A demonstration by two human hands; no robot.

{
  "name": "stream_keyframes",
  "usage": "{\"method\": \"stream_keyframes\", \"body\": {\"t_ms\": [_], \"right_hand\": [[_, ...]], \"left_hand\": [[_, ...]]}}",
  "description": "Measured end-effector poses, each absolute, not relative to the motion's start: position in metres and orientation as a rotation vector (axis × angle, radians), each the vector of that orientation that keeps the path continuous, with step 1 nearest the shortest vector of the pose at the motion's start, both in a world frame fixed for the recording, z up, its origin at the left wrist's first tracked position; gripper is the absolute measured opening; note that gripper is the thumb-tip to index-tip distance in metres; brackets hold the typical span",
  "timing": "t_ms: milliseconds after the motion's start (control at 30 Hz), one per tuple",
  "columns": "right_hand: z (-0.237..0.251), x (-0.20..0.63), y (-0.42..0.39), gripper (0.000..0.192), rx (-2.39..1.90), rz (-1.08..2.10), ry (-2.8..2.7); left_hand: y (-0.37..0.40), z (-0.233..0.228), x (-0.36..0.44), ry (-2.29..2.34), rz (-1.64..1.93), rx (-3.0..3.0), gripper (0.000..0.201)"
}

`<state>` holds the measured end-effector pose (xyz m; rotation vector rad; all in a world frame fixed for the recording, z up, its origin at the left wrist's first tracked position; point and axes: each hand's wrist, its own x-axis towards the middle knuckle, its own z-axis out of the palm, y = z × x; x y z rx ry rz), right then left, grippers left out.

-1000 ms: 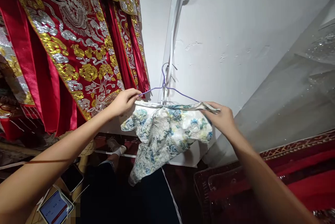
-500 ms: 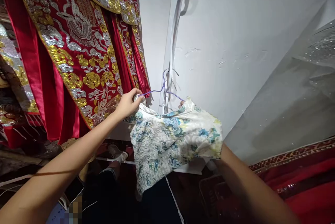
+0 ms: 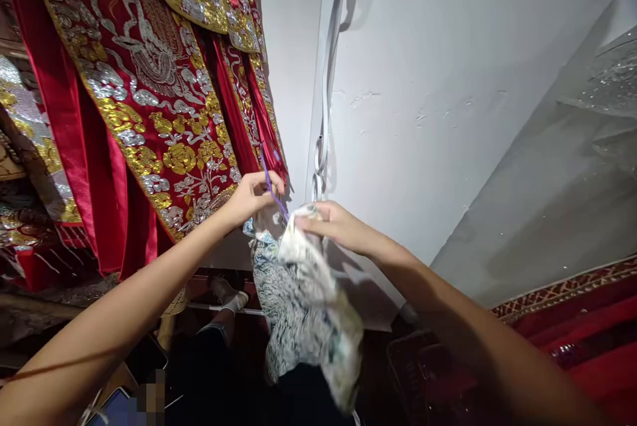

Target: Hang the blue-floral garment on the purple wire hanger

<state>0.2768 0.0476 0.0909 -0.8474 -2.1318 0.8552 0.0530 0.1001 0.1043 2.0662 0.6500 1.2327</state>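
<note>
My left hand point(image 3: 259, 195) pinches the purple wire hanger point(image 3: 267, 174), whose upper end points up and to the left. Its lower part goes into the neck of a white blouse point(image 3: 293, 300) with a blue and green floral print. Fingers of my right hand point(image 3: 332, 223) are closed on the blouse's cloth near the shoulder, just right of my left hand. The cloth hangs below both hands, bunched, and its right side is blurred by motion.
Red costumes with gold and silver sequins point(image 3: 174, 121) hang at the left. A white strap point(image 3: 326, 81) runs down the pale wall point(image 3: 423, 68) ahead. Clear plastic sheeting point(image 3: 547, 167) covers the right side above red cloth point(image 3: 597, 346). A phone point(image 3: 117, 406) lies low at the left.
My right hand has come out from behind the blouse and moved left, gripping its shoulder. The hanger has turned from level to slanted, and the blouse has folded narrower.
</note>
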Motion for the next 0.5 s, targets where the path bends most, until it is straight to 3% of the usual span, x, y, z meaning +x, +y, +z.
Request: {"method": "stream_keyframes", "body": {"t_ms": [67,200,267,400,500], "right_hand": [[0.081,0.282,0.040,0.037,-0.813,0.538,-2.252],[0.046,0.286,0.033,0.110,-0.691,-0.030,-2.414],[0.031,0.280,0.031,0.132,-0.702,-0.167,-2.398],[0.031,0.274,0.026,0.132,-0.853,-0.291,-2.223],[0.044,0.293,0.023,0.129,-0.935,-0.318,-2.217]], "left_hand": [[0.080,0.096,0.051,0.590,1.177,1.952,0.009],[0.034,0.094,0.069,0.533,1.145,1.833,0.021],[0.015,0.101,0.083,0.558,1.210,1.773,0.031],[0.007,0.120,0.101,0.582,1.305,1.621,0.032],[0.024,0.130,0.094,0.495,1.187,1.624,0.035]]}}
